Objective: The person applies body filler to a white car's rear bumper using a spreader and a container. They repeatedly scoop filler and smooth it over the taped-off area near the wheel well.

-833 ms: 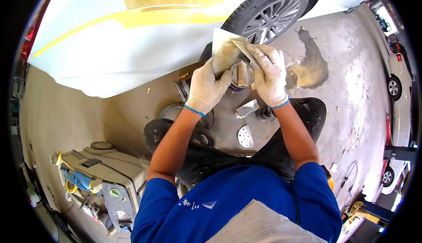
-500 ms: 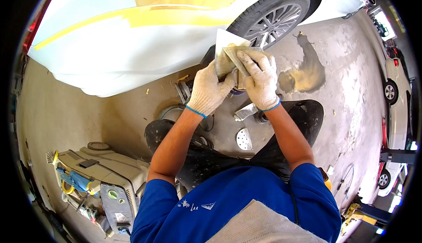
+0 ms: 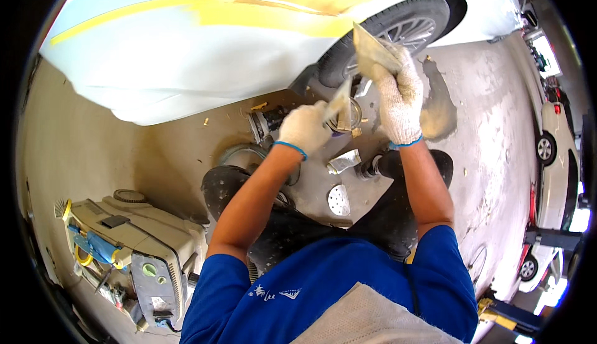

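Note:
My left hand [image 3: 305,129], in a knit glove with a blue cuff, closes round a pale putty spreader [image 3: 339,100] smeared by motion. Higher and to the right, my gloved right hand [image 3: 400,98] grips a second, yellowish putty spreader [image 3: 372,48], its blade tilted up in front of the wheel. The two tools are apart. Beyond them stands a white car [image 3: 205,70] with smooth yellow filler [image 3: 261,17] along its side and wheel arch. An open round tin [image 3: 356,115] is on the floor, partly hidden behind the left spreader.
Between my legs lie a crumpled tube [image 3: 344,161] and a perforated sanding disc [image 3: 339,200]. A wheeled dust-extractor-like machine [image 3: 143,238] stands at the lower left. The car's wheel [image 3: 404,30] is just beyond my right hand. Another car [image 3: 550,170] stands far right.
My hands have moved apart, and the two spreaders with them. The right one rose toward the wheel arch; the left one dropped toward the tin. The view shifted slightly.

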### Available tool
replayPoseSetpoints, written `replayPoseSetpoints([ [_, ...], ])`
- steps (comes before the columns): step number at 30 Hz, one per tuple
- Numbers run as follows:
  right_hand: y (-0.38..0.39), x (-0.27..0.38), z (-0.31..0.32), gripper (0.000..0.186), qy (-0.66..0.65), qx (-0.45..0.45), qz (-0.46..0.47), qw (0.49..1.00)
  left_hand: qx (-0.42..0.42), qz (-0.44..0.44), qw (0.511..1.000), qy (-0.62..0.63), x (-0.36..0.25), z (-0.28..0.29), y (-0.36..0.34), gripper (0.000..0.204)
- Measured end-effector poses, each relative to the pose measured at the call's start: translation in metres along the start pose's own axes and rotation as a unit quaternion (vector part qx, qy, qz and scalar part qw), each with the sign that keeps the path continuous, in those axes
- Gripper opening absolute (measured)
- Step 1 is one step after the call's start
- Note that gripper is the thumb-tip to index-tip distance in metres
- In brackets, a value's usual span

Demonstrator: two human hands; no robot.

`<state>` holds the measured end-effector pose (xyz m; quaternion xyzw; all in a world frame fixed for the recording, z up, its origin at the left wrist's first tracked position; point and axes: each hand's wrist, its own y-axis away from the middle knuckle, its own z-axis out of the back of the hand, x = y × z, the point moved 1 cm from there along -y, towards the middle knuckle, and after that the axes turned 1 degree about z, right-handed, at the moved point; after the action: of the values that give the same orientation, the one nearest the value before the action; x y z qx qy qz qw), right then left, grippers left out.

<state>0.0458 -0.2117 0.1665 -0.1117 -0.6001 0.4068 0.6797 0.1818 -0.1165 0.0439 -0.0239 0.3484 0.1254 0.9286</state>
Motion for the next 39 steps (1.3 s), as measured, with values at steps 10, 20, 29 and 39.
replayPoseSetpoints([
  [10, -0.125, 0.034, -0.084, 0.059, 0.35, -0.03, 0.424, 0.835, 0.085, -0.041, 0.995, -0.03, -0.003, -0.023, 0.002, 0.029],
  [20, -0.145, 0.023, -0.122, 0.056, 0.367, -0.062, 0.418, 0.829, 0.079, -0.048, 0.995, -0.025, -0.001, -0.008, 0.008, 0.028],
  [29, -0.152, 0.019, -0.126, 0.053, 0.377, -0.081, 0.408, 0.828, 0.095, -0.052, 0.994, -0.018, -0.008, -0.003, 0.015, 0.025],
  [39, -0.09, -0.013, -0.165, 0.05, 0.399, -0.045, 0.406, 0.821, 0.115, -0.069, 0.991, -0.027, -0.009, -0.021, 0.021, 0.037],
])
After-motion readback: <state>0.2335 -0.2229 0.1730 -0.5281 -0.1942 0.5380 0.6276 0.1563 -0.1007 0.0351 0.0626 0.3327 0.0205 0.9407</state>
